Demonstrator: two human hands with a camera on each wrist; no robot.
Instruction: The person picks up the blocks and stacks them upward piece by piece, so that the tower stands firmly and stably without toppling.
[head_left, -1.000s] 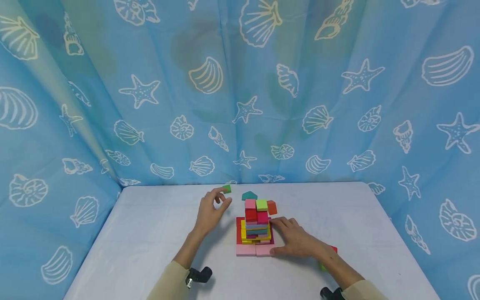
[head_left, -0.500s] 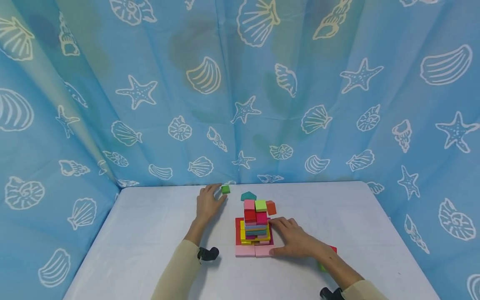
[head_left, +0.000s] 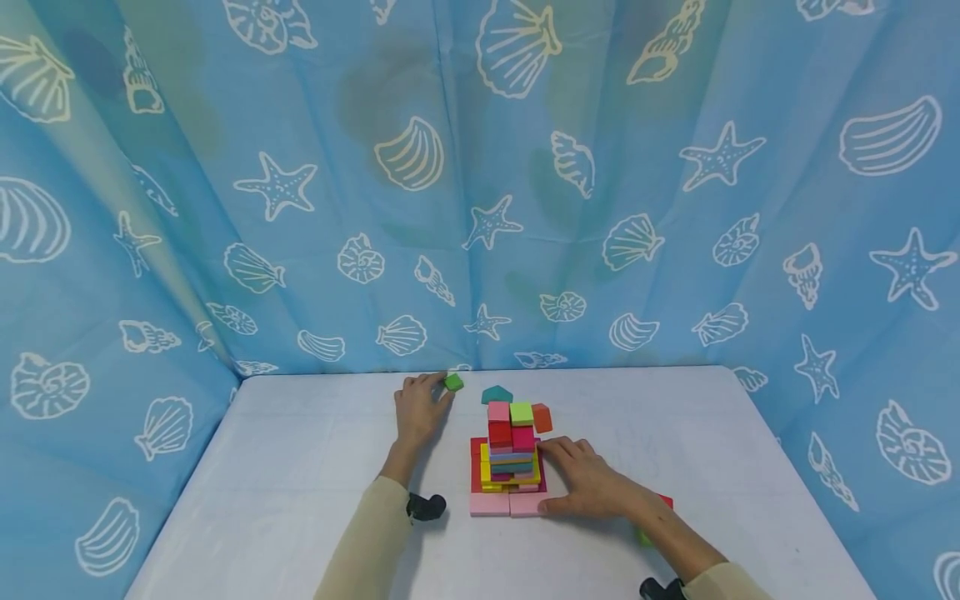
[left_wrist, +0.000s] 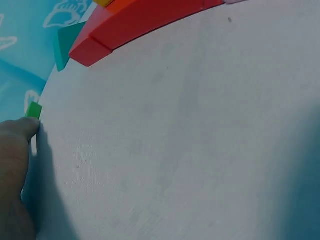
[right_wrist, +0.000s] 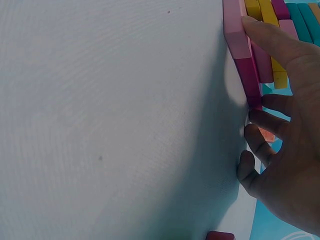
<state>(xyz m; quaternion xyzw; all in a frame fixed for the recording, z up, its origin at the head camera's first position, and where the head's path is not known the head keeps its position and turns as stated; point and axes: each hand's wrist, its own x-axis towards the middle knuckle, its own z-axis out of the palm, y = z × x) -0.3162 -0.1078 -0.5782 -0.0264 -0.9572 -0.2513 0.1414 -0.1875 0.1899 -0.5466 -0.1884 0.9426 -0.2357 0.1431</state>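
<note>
At the far edge of the table, my left hand reaches a small green block. Thumb and fingertips meet the block, which sits turned at an angle; in the left wrist view a fingertip partly covers the green block. My right hand rests against the right side of a layered stack of coloured blocks. Its thumb touches the pink front block, and its spread fingers lie along the magenta block. Pink and lime blocks top the stack.
Behind the stack lie a teal pentagonal block and an orange block. Red and green blocks are partly hidden under the right forearm. A blue shell-patterned curtain hangs along the table's back edge.
My left hand has moved slightly left and lowered to the green block, which has turned a little between its fingertips. The right hand and the stack stay put.
</note>
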